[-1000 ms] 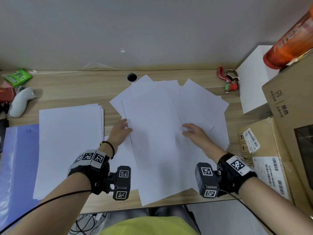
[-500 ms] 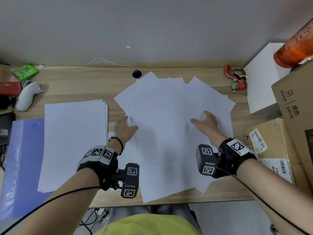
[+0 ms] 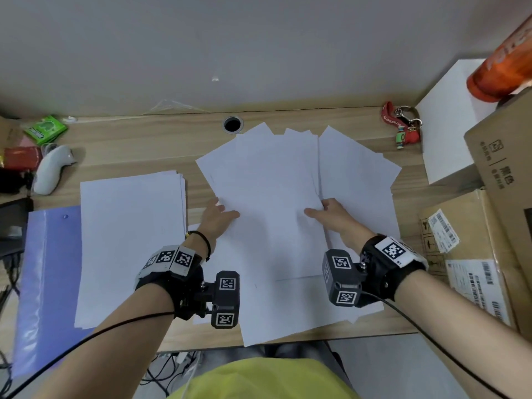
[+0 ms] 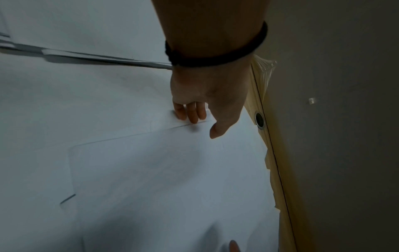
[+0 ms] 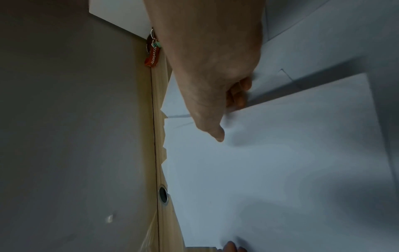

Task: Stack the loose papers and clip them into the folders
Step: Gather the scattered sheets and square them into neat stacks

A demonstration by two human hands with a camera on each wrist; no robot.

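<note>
Several loose white papers (image 3: 273, 197) lie fanned across the middle of the wooden desk (image 3: 144, 148). My left hand (image 3: 224, 210) holds the left edge of the top sheets, thumb on top and fingers (image 4: 190, 114) curled at the edge. At the right edge of the same sheets my right hand (image 3: 316, 208) does the same, its fingers (image 5: 239, 95) tucked under the paper and the thumb pressing on top. A squared stack of paper (image 3: 129, 240) lies to the left, partly on a blue folder (image 3: 43, 283).
Cardboard boxes (image 3: 475, 254), a white box (image 3: 449, 125) and an orange bottle (image 3: 501, 73) crowd the right side. A red keyring (image 3: 403, 125) and a cable hole (image 3: 232, 124) lie at the back. A white controller (image 3: 51, 171) and a green packet (image 3: 45, 129) sit at the far left.
My right hand moved out over the right-hand sheets, then came back left and took the right edge of the top sheets. The fanned papers have drawn closer together. The left hand stayed at the left edge.
</note>
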